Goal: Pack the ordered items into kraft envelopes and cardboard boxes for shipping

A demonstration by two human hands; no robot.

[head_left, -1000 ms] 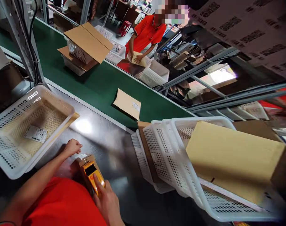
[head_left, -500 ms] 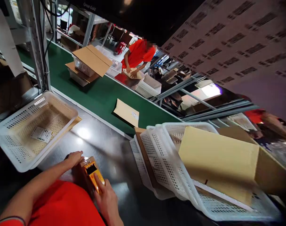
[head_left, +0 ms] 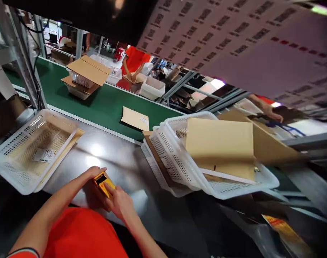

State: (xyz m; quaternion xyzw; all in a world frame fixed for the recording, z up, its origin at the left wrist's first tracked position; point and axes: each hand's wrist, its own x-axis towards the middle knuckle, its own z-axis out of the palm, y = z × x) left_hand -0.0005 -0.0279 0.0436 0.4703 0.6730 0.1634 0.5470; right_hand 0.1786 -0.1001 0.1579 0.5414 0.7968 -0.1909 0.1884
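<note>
In the head view my right hand (head_left: 120, 200) is closed round a yellow tool with a dark window (head_left: 104, 183), near the front of the metal table. The tool lies over a brown box (head_left: 100, 199), mostly hidden by my arms and the tool. My left hand (head_left: 95, 172) rests at the box's far end, just beside the tool's tip; its fingers are bunched and what they hold, if anything, is hidden. To the left, a white perforated basket (head_left: 7, 166) holds a labelled packet (head_left: 44, 155).
Several nested white baskets (head_left: 176, 154) with cardboard stand at the right. Beyond the metal table (head_left: 115, 154) runs a green belt (head_left: 109, 104) with a flat envelope (head_left: 136, 118) and stacked baskets with cardboard (head_left: 89, 70). A person in red (head_left: 138, 59) works across it.
The view has turned to the right. The yellow tool has moved up along the box to beside my left hand, with my right hand still round it.
</note>
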